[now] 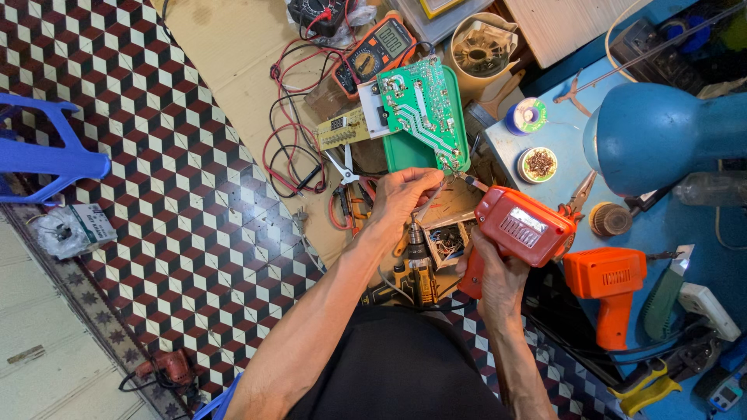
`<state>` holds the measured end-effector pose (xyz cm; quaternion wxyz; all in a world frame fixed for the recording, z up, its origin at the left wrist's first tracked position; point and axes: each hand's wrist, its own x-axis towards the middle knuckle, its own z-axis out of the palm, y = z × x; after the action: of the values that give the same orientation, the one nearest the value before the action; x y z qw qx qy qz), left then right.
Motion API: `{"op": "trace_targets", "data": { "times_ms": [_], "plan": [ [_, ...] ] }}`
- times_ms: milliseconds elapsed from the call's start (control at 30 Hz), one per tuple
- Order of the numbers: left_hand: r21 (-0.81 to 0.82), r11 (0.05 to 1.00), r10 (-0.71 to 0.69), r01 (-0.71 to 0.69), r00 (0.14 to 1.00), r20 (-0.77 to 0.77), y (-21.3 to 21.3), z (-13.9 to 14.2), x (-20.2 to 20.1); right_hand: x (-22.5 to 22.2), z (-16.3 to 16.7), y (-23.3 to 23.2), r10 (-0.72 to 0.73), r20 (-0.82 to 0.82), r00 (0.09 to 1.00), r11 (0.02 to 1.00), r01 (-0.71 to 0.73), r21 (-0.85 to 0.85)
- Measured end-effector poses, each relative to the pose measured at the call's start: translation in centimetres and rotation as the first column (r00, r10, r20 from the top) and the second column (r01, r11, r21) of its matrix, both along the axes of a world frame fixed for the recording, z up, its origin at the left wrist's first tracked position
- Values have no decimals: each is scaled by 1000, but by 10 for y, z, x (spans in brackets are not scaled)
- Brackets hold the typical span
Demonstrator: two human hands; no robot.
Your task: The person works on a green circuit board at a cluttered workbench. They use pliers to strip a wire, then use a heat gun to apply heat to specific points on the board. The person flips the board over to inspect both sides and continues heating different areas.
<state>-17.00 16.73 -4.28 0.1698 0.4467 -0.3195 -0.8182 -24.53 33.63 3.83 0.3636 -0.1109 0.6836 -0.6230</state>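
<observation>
Hands first: my right hand (498, 276) is clenched around the orange soldering gun (520, 227), and my left hand (405, 194) pinches solder wire (430, 204) at the green circuit board (424, 109) corner. I'd keep tip and wire meeting on one joint. Joint itself is too small to see; beyond, a multimeter (377, 48).

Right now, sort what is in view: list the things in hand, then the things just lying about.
In use:
- right hand gripping the red soldering gun
- left hand pinching a thin wire at the green circuit board

Lying about:
- orange multimeter
- second orange gun
- solder spool
- blue lamp
- pliers
</observation>
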Motion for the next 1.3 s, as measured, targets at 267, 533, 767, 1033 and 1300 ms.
{"op": "trace_targets", "data": {
  "times_ms": [267,533,767,1033,1300],
  "plan": [
    [-17,1000,-4,5,1000,18,1,1,1,-3,3,-1,48,-31,998,997,-49,-54],
    [-7,1000,-3,3,1000,0,0,-4,0,-3,2,-3,23,-10,1000,1000,-23,2],
    [3,1000,11,-11,1000,-22,1,-6,-1,-4,-4,0,18,-9,1000,1000,-18,-4],
    [10,1000,-7,6,999,33,-1,1,0,-5,-9,4,65,-116,991,998,-62,29],
    [-17,1000,-13,14,999,41,0,0,0,-4,-11,5,60,-125,990,998,-56,37]
  ]
}}
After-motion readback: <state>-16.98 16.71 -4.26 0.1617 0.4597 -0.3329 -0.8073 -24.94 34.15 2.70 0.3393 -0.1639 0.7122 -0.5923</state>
